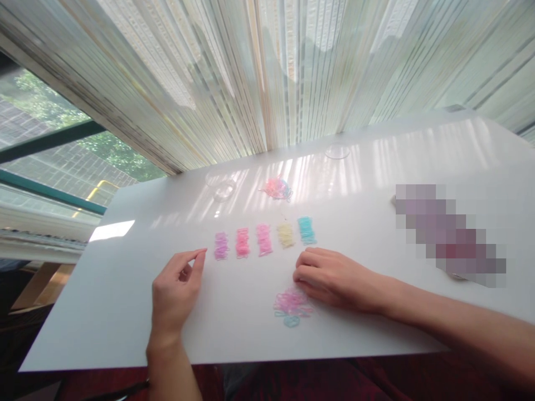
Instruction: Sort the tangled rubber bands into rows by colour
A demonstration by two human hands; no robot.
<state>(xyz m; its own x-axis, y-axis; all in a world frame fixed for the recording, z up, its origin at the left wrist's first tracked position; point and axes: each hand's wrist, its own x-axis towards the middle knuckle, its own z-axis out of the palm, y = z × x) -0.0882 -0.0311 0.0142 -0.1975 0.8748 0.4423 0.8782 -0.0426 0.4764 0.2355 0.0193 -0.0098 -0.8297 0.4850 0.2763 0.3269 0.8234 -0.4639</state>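
Note:
Thin coloured loops that look like rubber bands lie on the white table [234, 328], sorted in a row of stacks: purple [221, 245], coral pink [242, 243], pink [263, 240], yellow [286, 235] and turquoise [307, 230]. My left hand [178, 284] is just left of the purple stack, thumb and forefinger pinched together; anything between them is too small to make out. My right hand [330, 275] rests below the turquoise stack with curled fingers, their tips hidden. Beside it, nearer me, lies a loose pile of pink and turquoise bands [292, 305].
Behind the row is a mixed pile of bands [277, 188]. A clear round dish [223, 190] stands to its left, and another clear round thing [337, 151] farther back. A blurred-out object [449, 231] lies at right. Striped curtains [267, 72] hang along the table's far edge.

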